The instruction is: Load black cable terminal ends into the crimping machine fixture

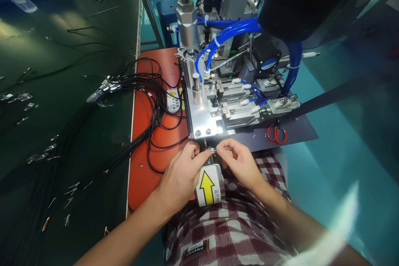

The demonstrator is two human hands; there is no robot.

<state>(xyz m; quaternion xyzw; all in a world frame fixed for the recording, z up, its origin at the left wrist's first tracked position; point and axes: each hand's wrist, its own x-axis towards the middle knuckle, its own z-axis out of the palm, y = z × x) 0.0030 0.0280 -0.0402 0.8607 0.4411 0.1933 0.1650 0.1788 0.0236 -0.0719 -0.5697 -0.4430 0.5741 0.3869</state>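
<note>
At the front edge of the machine (204, 118), my left hand (182, 172) is closed, its thumb and fingers pinching the end of a black cable. Small coloured wires (213, 151) with a whitish piece among them show between my two hands. My right hand (240, 162) pinches the other side of these wires with thumb and forefinger. What exactly lies under the fingertips is too small to make out. Just below the hands is a round reel or cover (209, 187) with a yellow arrow label.
Many black cables (152, 120) loop over the orange board (146, 191) at my left. More cable ends with metal connectors (107, 85) lie on the dark green table (93, 141). Red-handled scissors (277, 134) rest on the machine's base at right. Blue air tubes (233, 29) arch above.
</note>
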